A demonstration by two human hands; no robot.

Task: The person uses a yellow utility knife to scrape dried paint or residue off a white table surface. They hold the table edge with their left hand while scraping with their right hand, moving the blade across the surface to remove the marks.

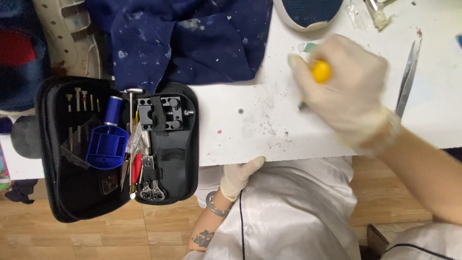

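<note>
On the scuffed white table [250,139] above a wooden floor, our gloved right hand [349,91] at two o'clock curls closed around a yellow-handled tool [320,71], best kept steady, while our left hand [239,177] rests loosely open, empty, beside the tool case [183,159].

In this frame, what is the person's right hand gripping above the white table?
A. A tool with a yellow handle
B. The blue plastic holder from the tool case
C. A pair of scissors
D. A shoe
A. The gloved right hand is closed around a yellow-handled tool, while the scissors lie apart on the white table and the blue plastic holder sits in the open black tool case.
</note>
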